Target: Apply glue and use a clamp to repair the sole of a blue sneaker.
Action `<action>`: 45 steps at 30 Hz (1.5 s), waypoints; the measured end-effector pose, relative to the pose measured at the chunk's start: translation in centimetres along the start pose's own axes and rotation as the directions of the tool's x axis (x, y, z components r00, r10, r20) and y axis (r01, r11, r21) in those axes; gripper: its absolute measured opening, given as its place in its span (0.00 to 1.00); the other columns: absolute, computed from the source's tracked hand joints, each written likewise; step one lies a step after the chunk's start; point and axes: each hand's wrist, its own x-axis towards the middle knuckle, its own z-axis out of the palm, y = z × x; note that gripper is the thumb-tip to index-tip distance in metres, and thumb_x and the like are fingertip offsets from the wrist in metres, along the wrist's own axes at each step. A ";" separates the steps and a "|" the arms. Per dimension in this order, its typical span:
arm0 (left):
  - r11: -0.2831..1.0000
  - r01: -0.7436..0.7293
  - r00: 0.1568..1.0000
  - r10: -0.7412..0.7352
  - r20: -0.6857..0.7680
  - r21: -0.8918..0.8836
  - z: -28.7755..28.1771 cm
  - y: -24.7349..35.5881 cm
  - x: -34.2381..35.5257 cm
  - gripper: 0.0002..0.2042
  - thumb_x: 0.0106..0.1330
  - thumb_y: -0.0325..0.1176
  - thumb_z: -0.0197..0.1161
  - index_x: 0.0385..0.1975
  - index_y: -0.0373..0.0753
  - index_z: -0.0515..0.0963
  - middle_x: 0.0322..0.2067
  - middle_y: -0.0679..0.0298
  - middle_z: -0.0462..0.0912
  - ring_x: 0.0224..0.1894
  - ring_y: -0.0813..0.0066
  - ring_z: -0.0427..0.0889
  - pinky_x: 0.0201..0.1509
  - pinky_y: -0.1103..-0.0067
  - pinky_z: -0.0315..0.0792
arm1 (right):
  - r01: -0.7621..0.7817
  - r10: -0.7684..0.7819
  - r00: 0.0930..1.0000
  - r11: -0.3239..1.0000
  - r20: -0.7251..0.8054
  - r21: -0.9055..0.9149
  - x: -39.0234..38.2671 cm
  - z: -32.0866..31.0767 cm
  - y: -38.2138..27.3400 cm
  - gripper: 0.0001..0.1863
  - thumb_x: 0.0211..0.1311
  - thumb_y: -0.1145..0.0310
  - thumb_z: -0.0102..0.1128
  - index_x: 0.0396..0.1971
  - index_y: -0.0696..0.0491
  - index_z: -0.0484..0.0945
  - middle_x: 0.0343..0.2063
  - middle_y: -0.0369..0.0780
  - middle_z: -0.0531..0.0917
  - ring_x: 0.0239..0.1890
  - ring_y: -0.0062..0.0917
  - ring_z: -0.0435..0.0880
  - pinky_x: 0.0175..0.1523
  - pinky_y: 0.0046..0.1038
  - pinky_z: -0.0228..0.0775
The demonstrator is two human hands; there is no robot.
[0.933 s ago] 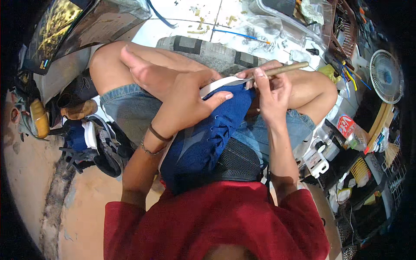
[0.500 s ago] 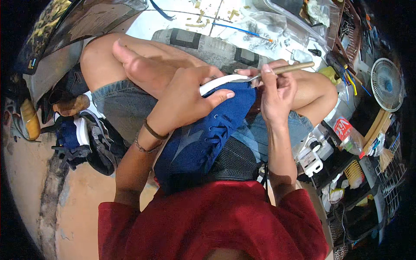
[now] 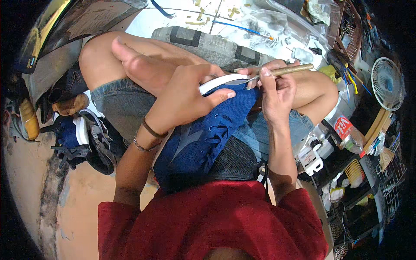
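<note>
A blue knit lace-up sneaker (image 3: 197, 145) lies slanted across my lap, toe away from me. My left hand (image 3: 182, 93) grips its front, thumb pressed below the curved white sole edge (image 3: 216, 81) and fingers over the far side. My right hand (image 3: 276, 95) is closed on a wooden-handled tool (image 3: 299, 67), whose thin metal tip meets the sole's edge near the toe. Some right fingertips reach behind the shoe, partly hidden.
Other shoes (image 3: 82, 138) lie at left. A white tiled floor (image 3: 182, 8) with scraps and a blue brush (image 3: 242, 28) is ahead. A plastic bottle (image 3: 344, 130), small fan (image 3: 385, 82) and cluttered tools stand at right.
The view has shifted slightly. My right hand and the tool have edged rightward, while my left hand keeps its grip on the shoe.
</note>
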 end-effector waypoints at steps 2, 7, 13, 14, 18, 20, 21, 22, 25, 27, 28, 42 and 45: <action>1.000 -0.016 1.000 0.016 0.001 0.012 0.0 0.0 0.0 0.15 0.57 0.33 0.74 0.40 0.32 0.82 0.32 0.57 0.86 0.34 0.76 0.83 0.39 0.79 0.75 | -0.001 -0.001 0.999 0.998 0.047 0.059 0.2 0.5 -0.4 0.07 0.70 0.73 0.53 0.32 0.59 0.72 0.27 0.45 0.82 0.26 0.22 0.80 0.35 0.23 0.74; 0.998 -0.035 0.999 0.035 -0.002 0.051 -0.1 0.2 -0.3 0.15 0.57 0.33 0.74 0.40 0.32 0.82 0.31 0.57 0.86 0.33 0.76 0.83 0.38 0.80 0.75 | 0.035 -0.031 0.990 0.999 0.139 -0.028 0.6 0.3 -0.7 0.06 0.71 0.73 0.51 0.34 0.59 0.70 0.30 0.52 0.84 0.26 0.22 0.80 0.34 0.22 0.74; 0.994 -0.102 0.992 0.100 -0.079 -0.023 0.3 -0.5 0.0 0.15 0.56 0.39 0.72 0.36 0.36 0.82 0.24 0.50 0.82 0.25 0.58 0.81 0.31 0.71 0.72 | 0.022 -0.016 0.993 0.999 0.120 -0.045 0.5 -0.1 -0.3 0.06 0.71 0.73 0.51 0.34 0.59 0.69 0.31 0.54 0.84 0.26 0.22 0.80 0.34 0.22 0.74; 0.998 -0.064 0.997 0.064 -0.042 0.008 -0.1 0.1 0.0 0.15 0.56 0.36 0.73 0.38 0.34 0.82 0.27 0.53 0.84 0.28 0.66 0.82 0.34 0.75 0.73 | 0.027 -0.022 0.990 0.999 0.136 -0.032 0.5 0.4 -0.7 0.06 0.71 0.74 0.52 0.34 0.60 0.69 0.32 0.54 0.84 0.27 0.22 0.80 0.34 0.22 0.74; 0.999 -0.026 1.000 0.026 0.007 0.037 -0.2 0.4 0.0 0.15 0.57 0.34 0.73 0.40 0.32 0.83 0.31 0.54 0.86 0.31 0.73 0.83 0.36 0.79 0.75 | 0.062 -0.041 0.966 0.995 0.255 -0.073 0.6 0.7 -0.9 0.05 0.69 0.75 0.54 0.36 0.61 0.70 0.35 0.55 0.84 0.28 0.22 0.80 0.35 0.22 0.74; 0.997 -0.062 0.998 0.063 -0.006 0.049 0.0 -0.1 0.1 0.14 0.57 0.34 0.73 0.39 0.32 0.83 0.31 0.54 0.86 0.31 0.73 0.83 0.36 0.79 0.75 | 0.079 -0.051 0.960 0.993 0.276 -0.092 0.9 0.3 -1.0 0.06 0.70 0.74 0.53 0.35 0.61 0.70 0.33 0.54 0.84 0.28 0.22 0.80 0.36 0.23 0.75; 0.993 -0.097 0.995 0.099 -0.019 0.060 0.1 -0.3 0.0 0.14 0.57 0.33 0.73 0.39 0.32 0.83 0.30 0.54 0.86 0.31 0.73 0.83 0.36 0.78 0.75 | 0.064 -0.047 0.967 0.996 0.251 -0.060 1.0 -0.1 -0.8 0.06 0.71 0.73 0.52 0.34 0.61 0.70 0.33 0.54 0.84 0.27 0.22 0.79 0.35 0.23 0.75; 0.993 -0.097 0.995 0.099 -0.023 0.062 0.2 -0.5 0.0 0.14 0.57 0.33 0.73 0.39 0.32 0.83 0.30 0.54 0.86 0.31 0.73 0.83 0.36 0.78 0.75 | 0.050 -0.042 0.973 0.998 0.226 -0.029 1.1 -0.2 -0.8 0.07 0.71 0.73 0.52 0.33 0.60 0.69 0.32 0.54 0.84 0.27 0.21 0.79 0.35 0.23 0.75; 0.990 -0.132 0.990 0.134 -0.037 0.055 0.4 -0.7 0.2 0.14 0.57 0.33 0.73 0.38 0.32 0.83 0.30 0.54 0.86 0.31 0.73 0.83 0.36 0.78 0.75 | 0.037 -0.036 0.990 0.999 0.137 -0.008 0.8 -0.1 -0.5 0.07 0.72 0.73 0.50 0.32 0.60 0.69 0.33 0.55 0.85 0.26 0.21 0.79 0.34 0.22 0.74; 0.996 -0.086 0.996 0.086 -0.025 0.002 0.2 -0.4 0.0 0.14 0.57 0.33 0.73 0.38 0.32 0.82 0.30 0.54 0.86 0.31 0.74 0.82 0.35 0.79 0.74 | 0.037 -0.042 0.995 0.998 0.095 0.049 0.6 0.2 -0.2 0.07 0.72 0.73 0.50 0.32 0.60 0.69 0.34 0.55 0.85 0.26 0.20 0.79 0.33 0.21 0.74; 0.996 -0.084 0.996 0.084 -0.025 0.001 0.2 -0.3 0.1 0.14 0.57 0.33 0.73 0.38 0.32 0.82 0.30 0.54 0.86 0.31 0.74 0.82 0.35 0.79 0.74 | 0.049 -0.051 0.991 0.998 0.120 0.026 0.6 0.4 -0.4 0.07 0.72 0.73 0.50 0.32 0.59 0.69 0.33 0.55 0.85 0.26 0.20 0.79 0.33 0.21 0.74; 0.996 -0.082 0.997 0.081 0.009 0.030 -0.1 -0.3 0.0 0.16 0.57 0.34 0.73 0.38 0.29 0.81 0.32 0.53 0.86 0.34 0.71 0.85 0.42 0.77 0.77 | -0.060 0.057 0.998 0.977 0.021 0.206 0.3 0.1 0.2 0.03 0.69 0.77 0.55 0.34 0.58 0.71 0.23 0.39 0.80 0.25 0.19 0.79 0.32 0.20 0.72; 0.997 -0.072 0.997 0.072 0.021 -0.013 -0.1 -0.4 0.0 0.16 0.57 0.34 0.73 0.39 0.29 0.81 0.32 0.53 0.86 0.35 0.71 0.85 0.43 0.77 0.78 | -0.075 0.073 0.997 0.988 0.016 0.134 0.1 0.0 0.0 0.03 0.69 0.76 0.55 0.34 0.58 0.71 0.24 0.39 0.80 0.26 0.19 0.78 0.32 0.20 0.71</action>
